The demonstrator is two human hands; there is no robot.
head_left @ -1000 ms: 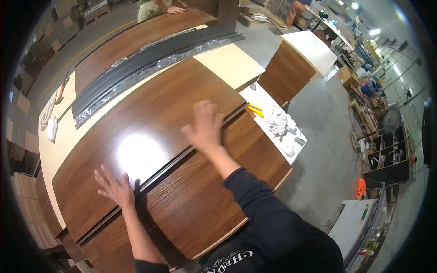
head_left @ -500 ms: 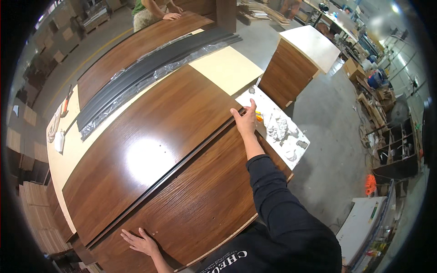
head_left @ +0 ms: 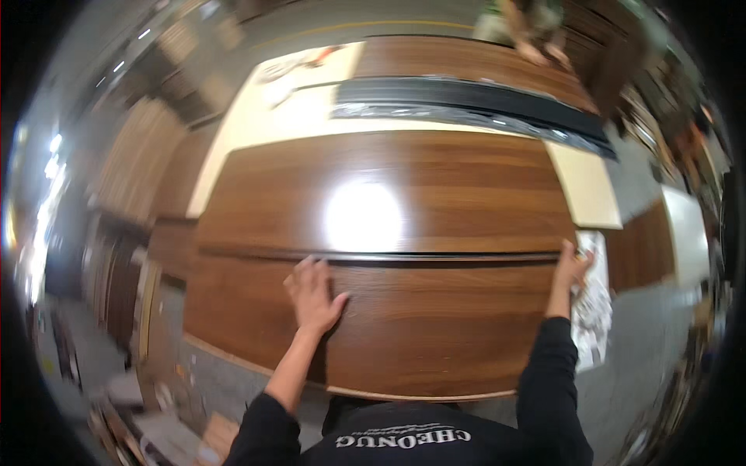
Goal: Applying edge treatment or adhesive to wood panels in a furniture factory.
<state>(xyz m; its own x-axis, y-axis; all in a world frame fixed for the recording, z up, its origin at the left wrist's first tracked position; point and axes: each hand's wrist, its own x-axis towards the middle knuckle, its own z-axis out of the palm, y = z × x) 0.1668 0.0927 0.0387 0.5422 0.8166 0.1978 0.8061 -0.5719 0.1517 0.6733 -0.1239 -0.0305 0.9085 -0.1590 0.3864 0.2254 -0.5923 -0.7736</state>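
The left hand (head_left: 313,293) lies flat, fingers spread, on the near wood-grain panel (head_left: 435,334), clamping nothing, just below the dark groove (head_left: 435,256) that parts it from the far panel (head_left: 404,194). Toward the right, the right hand (head_left: 571,268) curls over the near panel's end edge; how tightly, I cannot tell. The board looks stiff, heavy and slick-faced, best taken by its edges. Just beyond that hand lies a white sheet (head_left: 594,307) strewn with small fittings.

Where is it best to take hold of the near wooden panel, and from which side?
The near wooden panel lies flat, long and wide. Best grip: its two short ends, coming from outside. The right hand already holds the right end; the left hand only rests flat on top.
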